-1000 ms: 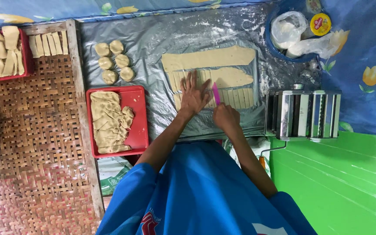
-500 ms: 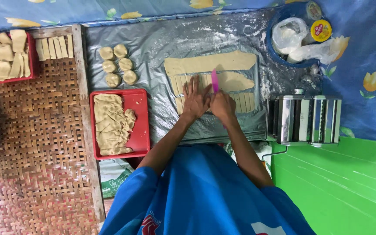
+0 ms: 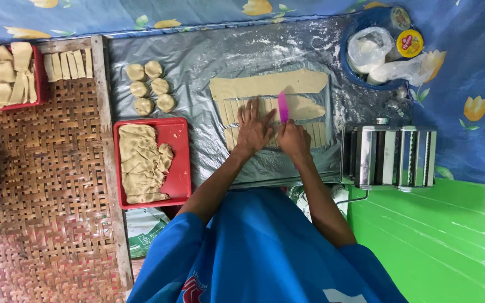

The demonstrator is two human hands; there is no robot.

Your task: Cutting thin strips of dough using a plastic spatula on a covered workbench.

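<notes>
My left hand (image 3: 254,128) lies flat with spread fingers on a rolled sheet of tan dough (image 3: 304,108) that is partly cut into narrow strips (image 3: 229,112). My right hand (image 3: 294,139) grips a pink plastic cutter (image 3: 282,106) whose blade stands on that sheet, just right of my left hand. A second, uncut long dough sheet (image 3: 268,84) lies just beyond. Both sheets rest on a floured grey plastic sheet (image 3: 209,56).
Several dough balls (image 3: 150,87) sit at the plastic's left. A red tray (image 3: 181,163) holds crumpled dough. A metal pasta roller (image 3: 391,156) stands at the right. A blue bowl (image 3: 350,67) with bags and a yellow lid is at the back right. Another red tray (image 3: 39,84) of cut pieces rests on a woven mat (image 3: 40,185).
The cutter has shifted slightly along the dough sheet, and my right hand has drawn in beside my left. The view has moved a little.
</notes>
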